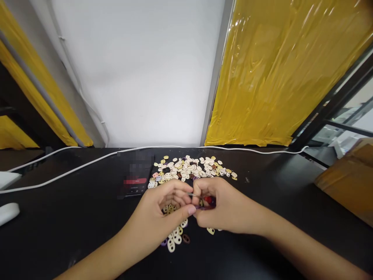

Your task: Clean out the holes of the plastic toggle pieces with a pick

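Note:
My left hand [167, 208] is curled, its thumb tip meeting the fingers of my right hand. What it pinches is mostly hidden. Closed beside it, my right hand [220, 204] holds a small red-handled tool [208, 199], from which a thin metal shaft points towards the left fingers. A bit of purple [201, 208] shows between the two hands; its kind is unclear. Small oval pieces with holes [171, 245], mostly cream with some purple, brown and yellow, lie below the hands. More of these pieces [189, 169] spread out in a loose pile behind them.
A dark phone [135, 188] with a lit screen lies left of the pile. A white cable [116, 154] runs along the back of the black table [87, 225]. A cardboard box [349, 182] stands at the right, and a white object [8, 213] is at the left edge.

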The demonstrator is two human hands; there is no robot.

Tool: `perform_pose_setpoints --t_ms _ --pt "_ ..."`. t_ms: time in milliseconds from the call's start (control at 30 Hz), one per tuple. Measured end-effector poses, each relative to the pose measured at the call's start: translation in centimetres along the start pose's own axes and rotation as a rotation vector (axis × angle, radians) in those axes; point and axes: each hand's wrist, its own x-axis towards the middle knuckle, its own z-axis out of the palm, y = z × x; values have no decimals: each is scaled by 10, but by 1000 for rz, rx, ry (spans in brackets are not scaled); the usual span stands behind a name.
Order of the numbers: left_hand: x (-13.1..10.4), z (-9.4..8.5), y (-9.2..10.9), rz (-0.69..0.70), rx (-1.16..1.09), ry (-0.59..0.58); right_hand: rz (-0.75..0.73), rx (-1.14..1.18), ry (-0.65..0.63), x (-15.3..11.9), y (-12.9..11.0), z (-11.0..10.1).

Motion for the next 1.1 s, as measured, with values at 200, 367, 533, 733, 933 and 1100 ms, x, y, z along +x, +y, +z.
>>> perform_pose_setpoints --t_ms 200,367,533,733,933,1100 --pt "1 2 0 -118 -85 26 -19 91 172 -2 10 12" --pt "1 6 -5 -163 -54 33 -54 151 225 -3 17 15" --pt "1 6 -4 -170 -3 37 -42 180 238 -4 17 17" --pt "5 4 -2 -211 -131 72 -18 76 225 -1 18 15" --pt "5 4 -5 -219 -183 100 25 -127 226 -5 16 13" --pt "9 -1 -5 -248 -280 176 10 -407 134 -11 12 4"
